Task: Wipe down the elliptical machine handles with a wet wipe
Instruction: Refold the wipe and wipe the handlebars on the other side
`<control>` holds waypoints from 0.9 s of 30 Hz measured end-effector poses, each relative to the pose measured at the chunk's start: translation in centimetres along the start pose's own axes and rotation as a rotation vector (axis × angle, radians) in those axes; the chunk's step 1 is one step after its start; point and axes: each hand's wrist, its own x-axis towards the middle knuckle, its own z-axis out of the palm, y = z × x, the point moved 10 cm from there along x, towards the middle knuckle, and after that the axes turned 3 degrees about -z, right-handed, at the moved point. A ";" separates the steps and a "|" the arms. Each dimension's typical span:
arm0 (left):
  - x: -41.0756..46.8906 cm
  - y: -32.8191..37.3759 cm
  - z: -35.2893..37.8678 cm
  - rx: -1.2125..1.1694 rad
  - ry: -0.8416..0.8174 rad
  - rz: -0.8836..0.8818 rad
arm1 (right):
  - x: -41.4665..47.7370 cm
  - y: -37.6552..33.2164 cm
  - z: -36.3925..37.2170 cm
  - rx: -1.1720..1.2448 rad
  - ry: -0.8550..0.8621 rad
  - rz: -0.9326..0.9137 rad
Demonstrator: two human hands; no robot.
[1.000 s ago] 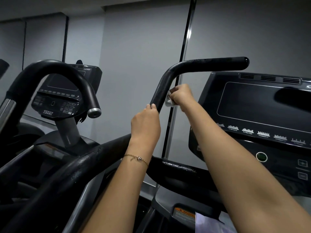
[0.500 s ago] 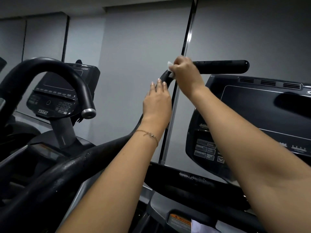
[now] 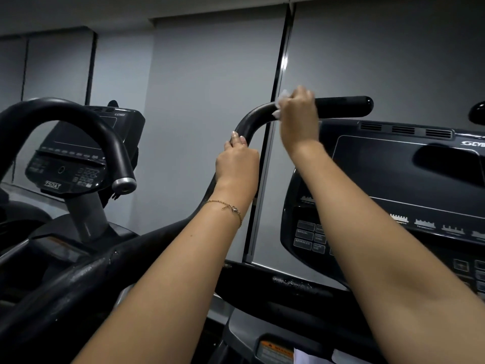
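**Wipe wrapped on the top run of the handle**

The wet wipe (image 3: pixel 283 95) sits bunched on the black elliptical handle (image 3: pixel 343 106), just past the bend where the bar turns level. White edges peek out above and below the right hand (image 3: pixel 298 114). That hand is curled over the bar from above, clamping the wipe against it. Lower down, on the rising stretch below the bend, the left hand (image 3: pixel 237 164) wraps round the same handle, fingertips showing at the top, a thin gold bracelet (image 3: pixel 228 206) on the wrist. To the right, beneath the bar's free end, stands the machine's dark console (image 3: pixel 393 179). Off to the left is a second machine, with a curved handle (image 3: pixel 78 111) in front of its own console (image 3: pixel 73 161). Behind is a grey panelled wall (image 3: pixel 196 88).
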 end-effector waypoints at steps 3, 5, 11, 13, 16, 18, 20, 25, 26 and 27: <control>-0.2 0.0 -0.3 0.040 0.006 0.005 | -0.4 -1.0 0.5 0.044 -0.055 -0.047; -0.3 0.1 -0.4 0.058 0.007 0.012 | -0.5 1.4 -0.4 0.060 0.015 0.100; -0.3 0.1 -0.6 0.108 0.011 0.014 | -0.7 2.7 -1.1 0.045 -0.002 0.113; -0.1 -0.1 -0.7 0.133 0.013 0.008 | -0.8 5.4 -2.1 0.020 0.025 0.172; 0.5 0.1 -2.1 0.144 0.054 0.006 | -1.5 5.6 -3.0 -0.071 0.024 0.070; 1.3 0.4 -3.5 0.105 0.091 -0.002 | -1.6 5.3 -2.8 -0.140 -0.056 -0.054; 2.6 0.7 -4.2 0.069 0.114 -0.004 | -0.6 8.0 -3.3 -0.140 -0.092 0.039; 3.8 1.5 -2.8 0.086 0.117 0.011 | -0.7 8.1 -3.3 -0.155 -0.082 0.066; 3.7 1.8 -2.4 0.103 0.117 0.020 | -0.8 7.6 -3.0 -0.138 -0.079 0.028; 3.7 1.9 -2.1 0.118 0.118 0.027 | -0.9 7.8 -3.1 -0.132 -0.066 0.020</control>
